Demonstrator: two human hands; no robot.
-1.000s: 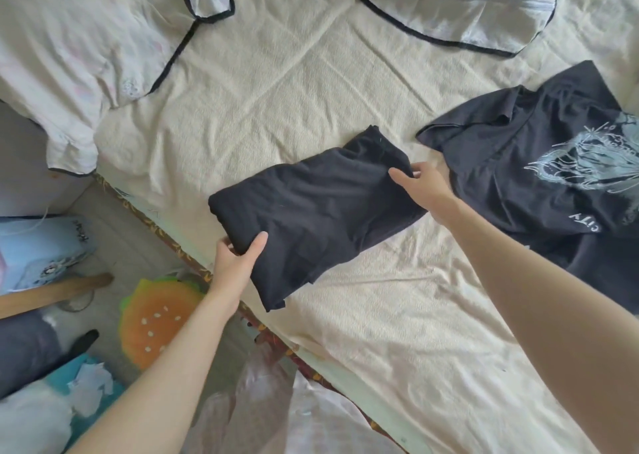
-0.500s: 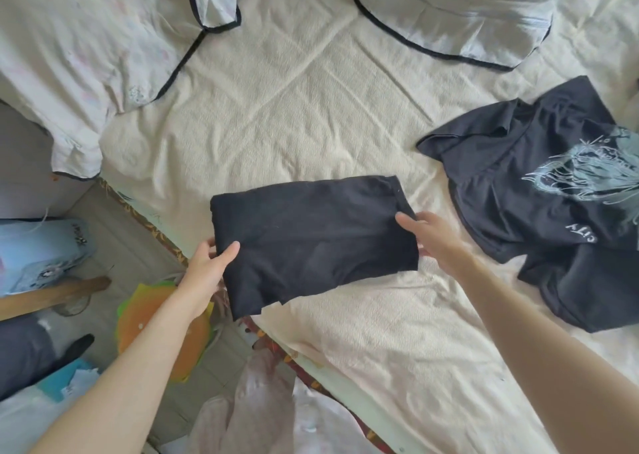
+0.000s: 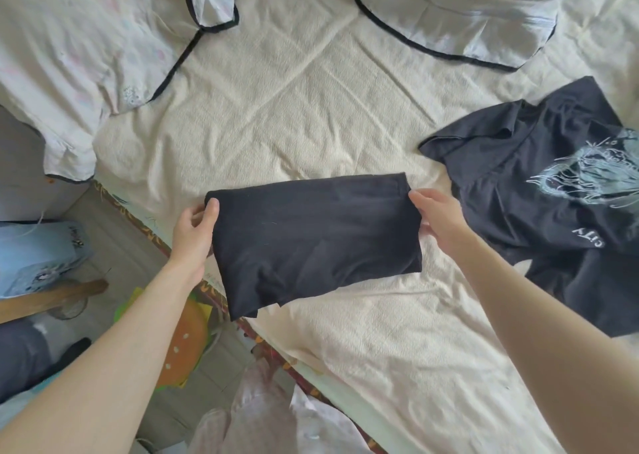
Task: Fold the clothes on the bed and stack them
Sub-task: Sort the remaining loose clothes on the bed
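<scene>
Left hand (image 3: 193,229): the left short edge of the folded black garment (image 3: 314,239) is gripped, thumb laid on top of the cloth, remaining fingers hidden beneath it.

Right hand (image 3: 439,220): the right short edge of the same garment is gripped, thumb on the upper corner, fingers tucked under the cloth and largely hidden.

Folded black garment: held between both hands as a rough rectangle over the near edge of the bed (image 3: 276,108); its lower left corner hangs past the mattress edge. Whether the rest rests on the cover cannot be told.

Black printed T-shirt (image 3: 553,194): laid unfolded and crumpled on the bed just beside the right hand, pale graphic and lettering facing up.

Bed: covered by a cream textured spread, creased.

White bedding with black piping (image 3: 86,56): spread over the far left corner of the bed and draped over its side.

Pillow with black piping (image 3: 466,14): placed at the far side, right of centre.

Floor beside the bed: an orange and green burger-shaped cushion (image 3: 186,336), a pale blue item (image 3: 38,253) and a wooden handle (image 3: 52,298) are noted.
</scene>
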